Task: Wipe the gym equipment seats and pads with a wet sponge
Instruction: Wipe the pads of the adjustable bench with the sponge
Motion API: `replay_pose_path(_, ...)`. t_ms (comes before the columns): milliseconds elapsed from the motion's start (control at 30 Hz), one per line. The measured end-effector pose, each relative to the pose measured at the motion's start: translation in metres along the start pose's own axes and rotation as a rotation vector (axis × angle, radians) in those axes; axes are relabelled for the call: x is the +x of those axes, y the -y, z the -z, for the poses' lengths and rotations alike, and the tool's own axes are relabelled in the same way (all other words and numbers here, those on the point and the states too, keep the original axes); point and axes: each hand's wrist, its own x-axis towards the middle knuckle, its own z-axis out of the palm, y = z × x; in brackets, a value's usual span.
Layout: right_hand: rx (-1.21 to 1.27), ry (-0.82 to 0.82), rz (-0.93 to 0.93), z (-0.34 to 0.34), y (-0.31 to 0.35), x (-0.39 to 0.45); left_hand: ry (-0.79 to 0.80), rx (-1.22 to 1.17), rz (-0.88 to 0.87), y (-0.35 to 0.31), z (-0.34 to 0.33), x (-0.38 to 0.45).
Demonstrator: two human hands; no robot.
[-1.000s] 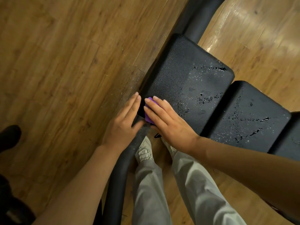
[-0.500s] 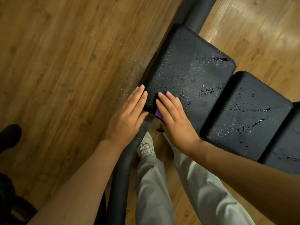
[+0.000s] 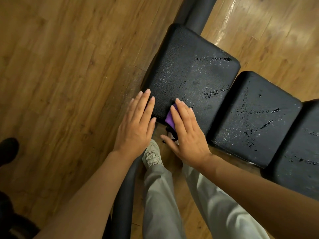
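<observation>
A black padded seat (image 3: 188,73) with water droplets on it fills the middle of the head view. A second wet black pad (image 3: 255,118) lies to its right, and a third (image 3: 300,152) reaches the right edge. My right hand (image 3: 186,135) presses a purple sponge (image 3: 170,118) flat against the seat's near edge, fingers straight; most of the sponge is hidden under them. My left hand (image 3: 138,125) rests flat with straight fingers on the seat's near left corner, just left of the sponge.
A black padded frame tube (image 3: 123,200) runs from under my left hand toward the bottom edge, and another (image 3: 196,12) leaves the seat's far end. Wooden floor (image 3: 60,66) surrounds the bench. My grey trousers and a shoe (image 3: 151,156) stand below the seat. A dark shoe (image 3: 7,149) sits far left.
My right hand slid the sponge from the seat's near corner down along its near edge. My left hand stayed flat beside it.
</observation>
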Motion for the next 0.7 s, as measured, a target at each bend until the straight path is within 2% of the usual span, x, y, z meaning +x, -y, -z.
replay_pose_path(200, -0.004, -0.07, 0.033, -0.004, -0.008, 0.016, -0.045, -0.04, -0.038, -0.007, -0.008, 0.021)
replay_pose_path(467, 0.032, -0.256, -0.151, -0.001, -0.019, 0.061, -0.172, 0.001, -0.014, -0.012, -0.029, 0.033)
replay_pose_path(567, 0.076, -0.225, -0.057, -0.002, -0.019, 0.054, -0.237, -0.008, -0.038, -0.008, -0.036, 0.034)
replay_pose_path(700, -0.004, -0.154, 0.111, 0.002, -0.033, 0.048, -0.271, 0.007, -0.056, -0.005, -0.04, 0.036)
